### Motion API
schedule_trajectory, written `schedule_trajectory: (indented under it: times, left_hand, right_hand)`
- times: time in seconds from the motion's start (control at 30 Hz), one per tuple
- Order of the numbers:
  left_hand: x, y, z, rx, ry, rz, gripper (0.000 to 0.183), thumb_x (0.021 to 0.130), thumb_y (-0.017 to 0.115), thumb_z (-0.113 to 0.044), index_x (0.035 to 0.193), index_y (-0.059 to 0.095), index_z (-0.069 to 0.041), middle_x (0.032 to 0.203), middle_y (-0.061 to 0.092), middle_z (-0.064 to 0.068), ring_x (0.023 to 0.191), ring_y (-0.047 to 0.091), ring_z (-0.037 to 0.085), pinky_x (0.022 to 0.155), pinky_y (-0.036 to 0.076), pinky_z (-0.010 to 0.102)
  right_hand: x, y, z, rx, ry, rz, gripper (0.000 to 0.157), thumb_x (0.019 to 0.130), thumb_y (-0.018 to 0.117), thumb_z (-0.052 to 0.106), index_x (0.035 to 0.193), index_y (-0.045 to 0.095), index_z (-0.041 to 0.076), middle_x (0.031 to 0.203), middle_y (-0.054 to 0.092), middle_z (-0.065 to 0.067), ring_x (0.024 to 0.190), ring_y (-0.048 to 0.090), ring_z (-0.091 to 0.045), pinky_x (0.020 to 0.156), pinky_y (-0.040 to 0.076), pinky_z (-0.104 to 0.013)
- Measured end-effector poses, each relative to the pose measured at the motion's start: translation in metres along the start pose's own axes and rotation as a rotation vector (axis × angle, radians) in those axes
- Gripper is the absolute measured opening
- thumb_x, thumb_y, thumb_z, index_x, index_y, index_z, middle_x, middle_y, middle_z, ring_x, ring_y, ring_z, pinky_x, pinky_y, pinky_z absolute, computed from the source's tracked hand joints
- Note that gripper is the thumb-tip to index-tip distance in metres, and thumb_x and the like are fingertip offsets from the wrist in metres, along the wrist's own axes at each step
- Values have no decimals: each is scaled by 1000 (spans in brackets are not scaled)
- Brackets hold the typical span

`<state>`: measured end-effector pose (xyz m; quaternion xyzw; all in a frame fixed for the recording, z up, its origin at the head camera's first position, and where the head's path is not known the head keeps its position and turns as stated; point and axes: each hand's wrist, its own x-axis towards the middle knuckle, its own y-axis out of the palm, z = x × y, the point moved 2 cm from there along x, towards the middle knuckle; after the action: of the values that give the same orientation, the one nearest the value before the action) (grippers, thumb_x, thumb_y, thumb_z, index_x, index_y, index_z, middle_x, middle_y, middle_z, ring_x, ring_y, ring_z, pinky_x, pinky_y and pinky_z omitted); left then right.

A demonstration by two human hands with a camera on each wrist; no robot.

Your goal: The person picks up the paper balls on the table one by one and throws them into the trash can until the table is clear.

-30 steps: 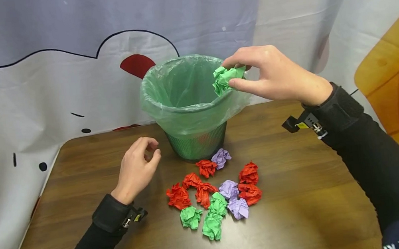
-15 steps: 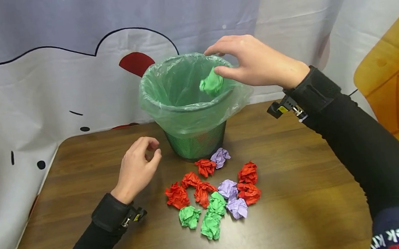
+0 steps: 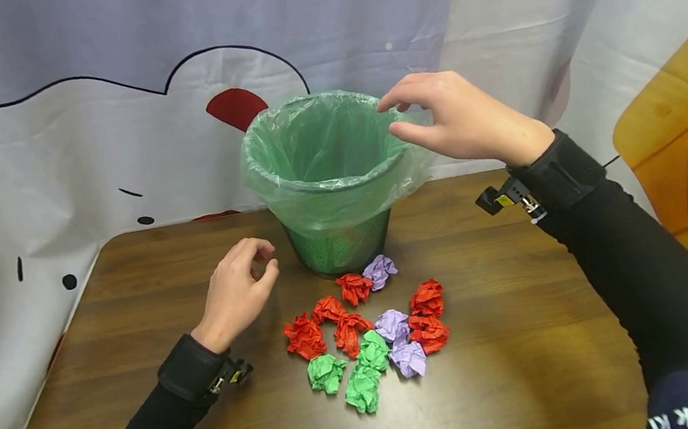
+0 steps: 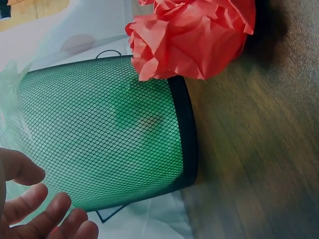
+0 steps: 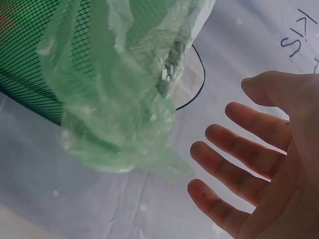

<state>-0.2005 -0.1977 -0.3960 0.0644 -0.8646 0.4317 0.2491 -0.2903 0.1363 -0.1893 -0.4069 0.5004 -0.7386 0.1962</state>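
The bin [image 3: 340, 244] blocks behind the paper balls [image 3: 349, 333], table [image 3: 513, 288] passable rightward

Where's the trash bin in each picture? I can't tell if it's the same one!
Head: the bin is upright, near the middle and a bit high.
Left wrist: the bin looks turned sideways in the left half, its base toward the right.
Right wrist: only part of the bin shows, at the upper left.
Shared landmark: the green bag over its rim, seen in all three views.
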Motion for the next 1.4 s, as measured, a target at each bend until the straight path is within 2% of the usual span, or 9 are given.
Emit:
schedule_trajectory:
  times: [0.4,0.7,0.87,1.07,1.4]
  left_hand:
    - [-3,3,1,0,2,5,13,93,64,-15,106,63,-15,101,62,1,79,57,16,70,48,35]
    - [-5,5,1,-12,3,14,13,94,64,-15,106,63,-13,101,64,4,81,60,23,71,49,37]
    - [-5,6,1,-9,4,20,12,94,64,-16,106,63,-14,102,64,4,81,59,19,71,49,37]
    - [-6,6,0,-5,9,28,12,94,64,-16,106,63,-14,101,64,3,80,59,20,71,48,37]
    - [-8,8,2,7,20,62,13,92,64,-18,105,64,-16,100,63,1,79,57,17,70,48,35]
  right_hand:
    - [-38,4,-11,25,-12,-108,26,97,64,16,121,69,6,114,70,-7,100,62,-17,81,44,-32]
    - [-63,14,-13,58,-57,-178,18,93,68,9,110,72,6,104,71,-4,94,61,-12,82,45,-30]
    - [-74,23,-14,93,-66,-164,16,92,69,6,108,72,7,101,70,-1,93,58,-7,83,45,-25]
    - [-88,39,-17,104,-41,-129,15,92,70,8,107,72,10,101,69,4,93,58,-3,81,46,-21]
    - [-103,74,-23,136,-5,-29,19,93,71,14,112,69,13,107,68,4,97,62,-10,85,50,-33]
